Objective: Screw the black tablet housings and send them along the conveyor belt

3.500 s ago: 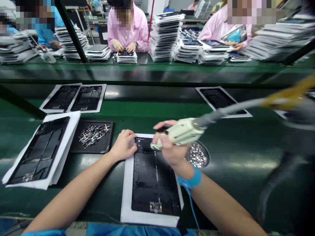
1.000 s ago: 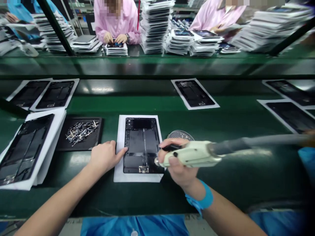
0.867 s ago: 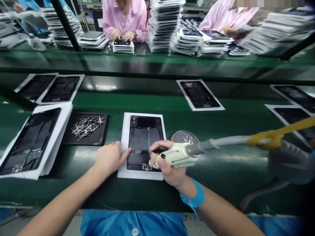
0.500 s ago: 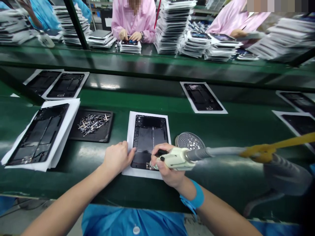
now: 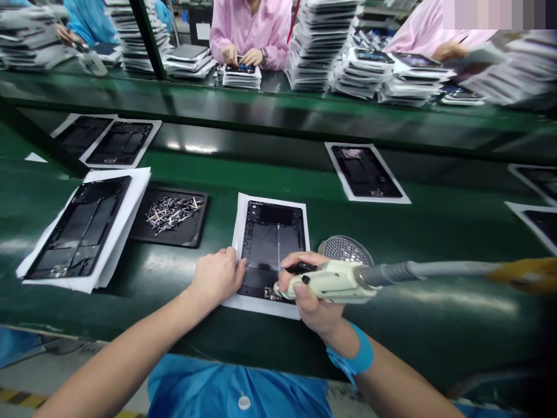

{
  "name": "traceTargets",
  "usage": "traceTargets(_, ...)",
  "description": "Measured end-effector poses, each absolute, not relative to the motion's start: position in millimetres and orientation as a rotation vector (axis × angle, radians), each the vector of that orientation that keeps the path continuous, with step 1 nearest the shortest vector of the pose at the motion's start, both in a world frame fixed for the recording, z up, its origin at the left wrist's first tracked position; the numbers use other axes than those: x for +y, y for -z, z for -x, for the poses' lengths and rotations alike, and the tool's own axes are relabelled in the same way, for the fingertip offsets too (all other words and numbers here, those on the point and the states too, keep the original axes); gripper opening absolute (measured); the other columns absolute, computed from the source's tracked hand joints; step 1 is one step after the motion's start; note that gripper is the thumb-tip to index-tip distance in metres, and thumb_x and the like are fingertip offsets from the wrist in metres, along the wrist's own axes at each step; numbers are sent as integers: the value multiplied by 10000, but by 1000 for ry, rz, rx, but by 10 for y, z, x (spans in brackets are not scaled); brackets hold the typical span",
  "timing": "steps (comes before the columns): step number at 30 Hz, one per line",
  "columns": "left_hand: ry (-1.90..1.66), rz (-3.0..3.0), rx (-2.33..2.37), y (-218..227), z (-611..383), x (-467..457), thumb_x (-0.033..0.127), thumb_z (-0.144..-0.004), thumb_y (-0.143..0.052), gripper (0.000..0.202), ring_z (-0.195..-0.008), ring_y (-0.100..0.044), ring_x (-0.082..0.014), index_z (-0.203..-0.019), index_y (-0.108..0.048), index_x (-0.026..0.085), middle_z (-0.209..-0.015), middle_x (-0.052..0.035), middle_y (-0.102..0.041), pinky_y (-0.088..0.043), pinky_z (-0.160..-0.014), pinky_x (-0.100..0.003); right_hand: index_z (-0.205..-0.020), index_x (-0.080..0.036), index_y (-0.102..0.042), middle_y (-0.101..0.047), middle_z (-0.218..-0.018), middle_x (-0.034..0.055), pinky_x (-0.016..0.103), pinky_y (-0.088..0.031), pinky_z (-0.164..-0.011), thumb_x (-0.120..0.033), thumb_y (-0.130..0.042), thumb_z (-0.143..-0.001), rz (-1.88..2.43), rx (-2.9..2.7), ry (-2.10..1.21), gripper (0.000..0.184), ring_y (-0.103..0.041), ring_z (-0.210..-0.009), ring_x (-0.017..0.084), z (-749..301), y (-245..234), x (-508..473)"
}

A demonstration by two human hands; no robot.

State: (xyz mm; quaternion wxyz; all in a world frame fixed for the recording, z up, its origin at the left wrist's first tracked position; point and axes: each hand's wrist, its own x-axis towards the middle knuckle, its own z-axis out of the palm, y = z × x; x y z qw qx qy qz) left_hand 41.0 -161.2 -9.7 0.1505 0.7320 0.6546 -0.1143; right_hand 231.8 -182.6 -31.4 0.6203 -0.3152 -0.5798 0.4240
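A black tablet back housing (image 5: pixel 272 239) lies on a white sheet (image 5: pixel 240 223) on the green belt in front of me. My left hand (image 5: pixel 217 277) rests with curled fingers on the sheet's lower left edge, pressing it down. My right hand (image 5: pixel 310 302) is closed around a cream electric screwdriver (image 5: pixel 335 281), whose tip sits at the housing's bottom edge. Its grey cable (image 5: pixel 439 269) runs off to the right. A blue strap circles my right wrist.
A round dish of screws (image 5: pixel 347 250) stands just right of the housing. A black tray of metal parts (image 5: pixel 172 212) and a stack of housings on paper (image 5: pixel 82 226) lie at left. More housings (image 5: pixel 365 172) ride the belt. People in pink (image 5: pixel 252 29) work behind stacked trays (image 5: pixel 319 43).
The housing on its sheet has been slid away from me since the oldest frame. Over the last second the screwdriver tip stays at the housing's bottom edge; the view drifts slightly.
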Motion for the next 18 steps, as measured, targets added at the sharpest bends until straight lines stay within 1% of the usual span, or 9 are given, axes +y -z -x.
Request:
traceTargets(6,308,-2113,1871,128,-424,-1633,400,-1043,-349,382,-903,-750,-326,-1085,-637,153,-1040,-160,-744,-565,-736,-398,-1236,-295,-564,-671,-813,-12,301,-566,-542,-283,-666,-942,708,-1377,-984,311,-627,-551,129,-2322,369,-1840)
traceTargets(10,301,-2109,1841,139,-455,-1625,370,-1051,-330,375,-897,-752,-311,-1083,-633,151,-1028,-155,-742,-567,-748,-387,-1163,-262,-581,-663,-893,14,298,-569,-540,-296,-699,-906,772,-1362,-995,284,-620,-551,117,-2312,388,-1851)
traceTargets(13,298,-2090,1826,141,-490,-1642,326,-1057,-312,363,-918,-753,-309,-1104,-624,146,-1039,-160,-742,-574,-762,-393,-1133,-255,-603,-664,-907,25,295,-571,-526,-306,-710,-889,786,-1366,-1013,271,-627,-549,121,-2287,378,-1871)
traceTargets(16,285,-2057,1806,135,-518,-1691,270,-1052,-321,332,-943,-755,-305,-1134,-615,139,-1049,-163,-741,-580,-778,-390,-1087,-255,-648,-680,-822,23,287,-561,-495,-305,-725,-876,776,-1399,-1058,230,-630,-531,138,-2295,311,-1884)
traceTargets(18,267,-2046,1817,113,-518,-1675,242,-1047,-326,321,-941,-756,-304,-1138,-615,137,-1052,-165,-738,-582,-774,-392,-1049,-242,-674,-661,-698,12,283,-548,-471,-328,-714,-888,818,-1369,-1112,187,-618,-501,150,-2353,228,-1875)
